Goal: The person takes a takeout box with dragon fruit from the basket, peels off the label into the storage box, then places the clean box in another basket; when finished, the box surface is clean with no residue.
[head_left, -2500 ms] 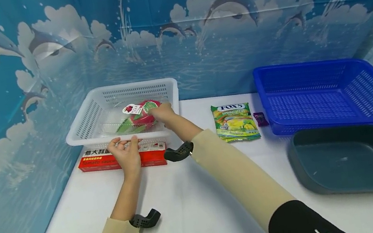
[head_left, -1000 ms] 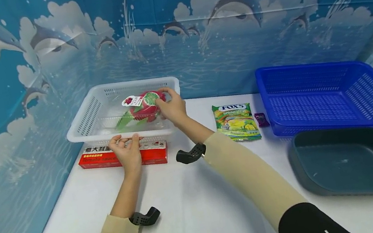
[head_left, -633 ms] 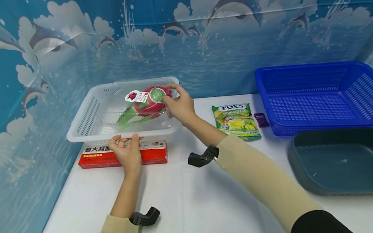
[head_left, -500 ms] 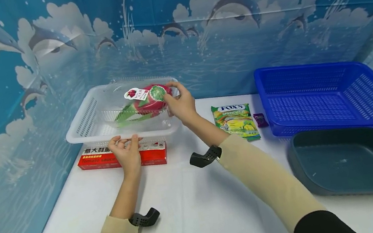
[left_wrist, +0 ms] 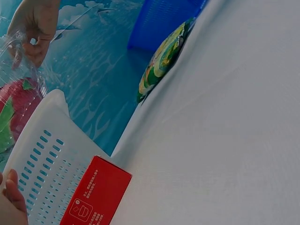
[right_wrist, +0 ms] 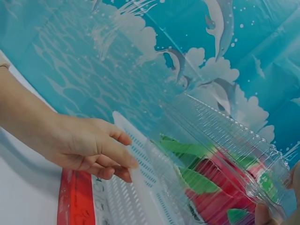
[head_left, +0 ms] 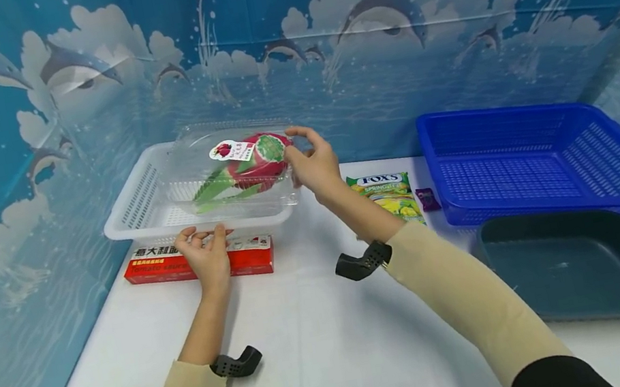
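A clear plastic box (head_left: 196,148) with a dragon fruit (head_left: 256,170) inside and a white label on its lid is tilted above the white basket (head_left: 130,215). My right hand (head_left: 317,164) grips the box's right end between thumb and fingers. At the basket's front rim, my left hand (head_left: 209,259) pinches the edge, thumb over it. The right wrist view shows this left hand (right_wrist: 86,143) at the rim, with the box (right_wrist: 220,126) beyond. Below the rim lies a red carton (head_left: 254,262) printed "tomato sauce", partly covered by the basket and left hand.
Right of the basket, a green and yellow FOX'S candy bag (head_left: 381,191) lies partly behind my right arm, beside a small purple packet (head_left: 427,199). A blue basket (head_left: 531,178) and a dark green tub (head_left: 584,263) stand at the right. A dolphin-print curtain (head_left: 366,87) hangs behind.
The right hand has lifted the box with the dragon fruit up and to the right, from inside the white basket to above its rim. The left hand stays at the rim.
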{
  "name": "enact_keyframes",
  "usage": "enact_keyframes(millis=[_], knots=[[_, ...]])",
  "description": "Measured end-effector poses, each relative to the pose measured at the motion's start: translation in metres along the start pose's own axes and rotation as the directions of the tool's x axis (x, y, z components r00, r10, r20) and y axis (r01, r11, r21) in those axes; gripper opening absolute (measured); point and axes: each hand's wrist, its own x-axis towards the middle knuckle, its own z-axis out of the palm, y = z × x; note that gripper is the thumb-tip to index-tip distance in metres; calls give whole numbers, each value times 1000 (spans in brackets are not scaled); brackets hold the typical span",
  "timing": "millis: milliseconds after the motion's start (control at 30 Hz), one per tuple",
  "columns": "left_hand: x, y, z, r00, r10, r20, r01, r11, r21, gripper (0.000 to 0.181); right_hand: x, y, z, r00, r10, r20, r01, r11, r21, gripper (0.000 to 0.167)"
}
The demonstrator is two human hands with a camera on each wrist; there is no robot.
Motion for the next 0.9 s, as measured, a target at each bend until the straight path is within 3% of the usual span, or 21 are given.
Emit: enact_keyframes(millis=[300, 900], knots=[[-1, 2, 0, 1000, 4, -7, -4, 1000, 8, 42, -11, 0, -20, 1000, -20, 3, 20, 998, 68, 41], [-1, 2, 1, 1000, -16, -26, 16, 1000, -5, 42, -57, -2, -84, 998, -36, -45, 36, 999, 16, 42]])
